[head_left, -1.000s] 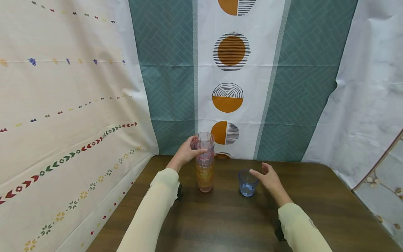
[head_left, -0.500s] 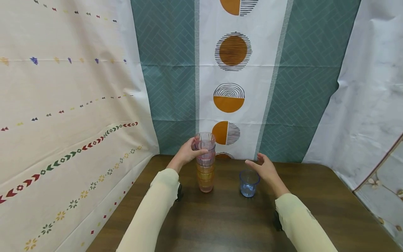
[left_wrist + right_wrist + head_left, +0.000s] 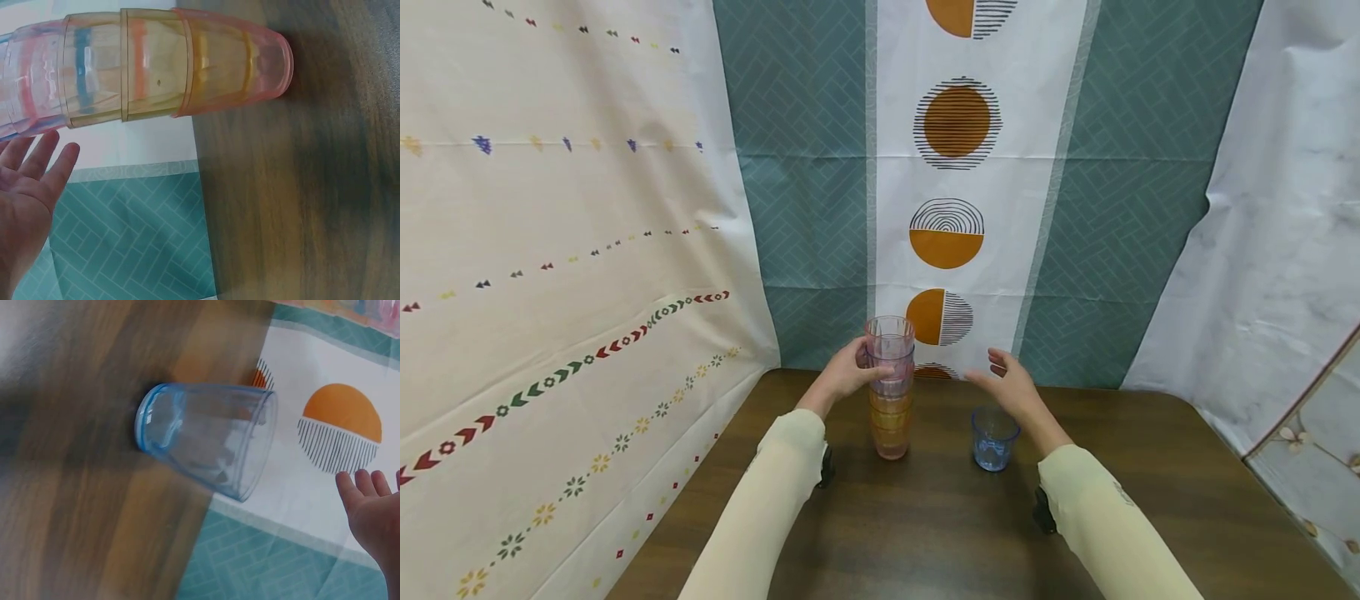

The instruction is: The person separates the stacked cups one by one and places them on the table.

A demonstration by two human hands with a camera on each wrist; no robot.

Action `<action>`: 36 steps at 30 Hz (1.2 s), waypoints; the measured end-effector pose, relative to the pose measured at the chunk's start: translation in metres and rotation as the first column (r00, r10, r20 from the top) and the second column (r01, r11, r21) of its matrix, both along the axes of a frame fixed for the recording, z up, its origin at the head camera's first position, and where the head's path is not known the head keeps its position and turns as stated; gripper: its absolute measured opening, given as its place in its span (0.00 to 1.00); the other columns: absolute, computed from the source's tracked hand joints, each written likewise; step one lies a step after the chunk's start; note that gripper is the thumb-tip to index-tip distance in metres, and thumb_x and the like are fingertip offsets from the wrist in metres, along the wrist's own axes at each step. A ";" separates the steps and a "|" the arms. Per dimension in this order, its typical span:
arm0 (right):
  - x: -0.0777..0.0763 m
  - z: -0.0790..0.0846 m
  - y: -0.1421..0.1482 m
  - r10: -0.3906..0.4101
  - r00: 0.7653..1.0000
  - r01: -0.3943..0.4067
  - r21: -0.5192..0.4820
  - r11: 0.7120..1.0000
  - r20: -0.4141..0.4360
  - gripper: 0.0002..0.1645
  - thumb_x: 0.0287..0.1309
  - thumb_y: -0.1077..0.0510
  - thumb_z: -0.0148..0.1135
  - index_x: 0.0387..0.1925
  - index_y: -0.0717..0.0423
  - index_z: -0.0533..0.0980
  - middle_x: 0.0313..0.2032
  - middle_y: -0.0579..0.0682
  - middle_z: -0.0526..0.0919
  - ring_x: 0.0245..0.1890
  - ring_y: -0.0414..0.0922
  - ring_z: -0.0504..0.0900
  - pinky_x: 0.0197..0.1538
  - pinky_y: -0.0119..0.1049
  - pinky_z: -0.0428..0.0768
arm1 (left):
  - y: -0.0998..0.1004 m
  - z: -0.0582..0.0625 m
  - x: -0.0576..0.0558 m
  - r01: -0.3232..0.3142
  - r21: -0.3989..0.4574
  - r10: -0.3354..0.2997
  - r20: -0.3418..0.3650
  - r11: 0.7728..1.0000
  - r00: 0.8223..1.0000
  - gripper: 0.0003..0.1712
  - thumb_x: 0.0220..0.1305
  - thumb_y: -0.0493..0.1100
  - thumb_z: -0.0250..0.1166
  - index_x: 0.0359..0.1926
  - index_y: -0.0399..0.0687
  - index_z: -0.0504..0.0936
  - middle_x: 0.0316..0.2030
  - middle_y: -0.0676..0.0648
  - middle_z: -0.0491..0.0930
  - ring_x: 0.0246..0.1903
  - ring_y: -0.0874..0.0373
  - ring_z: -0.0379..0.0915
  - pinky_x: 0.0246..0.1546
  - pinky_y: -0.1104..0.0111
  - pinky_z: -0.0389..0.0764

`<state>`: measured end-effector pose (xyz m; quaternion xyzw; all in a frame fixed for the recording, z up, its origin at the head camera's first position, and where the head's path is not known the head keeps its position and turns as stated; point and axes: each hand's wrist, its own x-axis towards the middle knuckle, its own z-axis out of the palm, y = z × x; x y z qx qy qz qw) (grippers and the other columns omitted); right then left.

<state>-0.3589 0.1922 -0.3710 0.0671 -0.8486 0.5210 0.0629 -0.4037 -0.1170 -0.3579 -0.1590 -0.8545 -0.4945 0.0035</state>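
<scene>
A tall stack of nested clear plastic cups (image 3: 891, 408) stands upright on the table, pink and lilac in its upper part, amber lower down, with a pink base. My left hand (image 3: 844, 371) reaches round the upper part, thumb across the front and fingers at the far left side. In the left wrist view its fingers (image 3: 61, 167) look straight and spread, tips right at the stack's edge. To the right a single blue clear cup (image 3: 993, 440) stands mouth up with nothing in it. Above its rim, my right hand (image 3: 1011, 385) is raised with loosely extended fingers, holding nothing.
The dark wooden table (image 3: 917, 525) runs up to a hanging cloth (image 3: 805, 225), green and white with orange circles. Patterned cream fabric (image 3: 580, 317) hangs along the left side, white marbled fabric (image 3: 1270, 250) along the right.
My right hand has moved up and left, from beside the blue cup toward the stack. My left hand has slid slightly down the stack. The cups stay in place.
</scene>
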 end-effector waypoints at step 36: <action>-0.023 0.036 -0.089 0.145 0.988 -0.149 -0.069 0.986 -0.060 0.52 0.61 0.42 0.67 0.75 0.60 0.54 0.73 0.60 0.59 0.72 0.59 0.60 0.68 0.53 0.66 | -0.001 -0.004 0.002 0.010 0.044 -0.011 0.025 0.999 1.000 0.48 0.57 0.53 0.74 0.72 0.44 0.61 0.64 0.40 0.72 0.63 0.45 0.69 0.62 0.51 0.71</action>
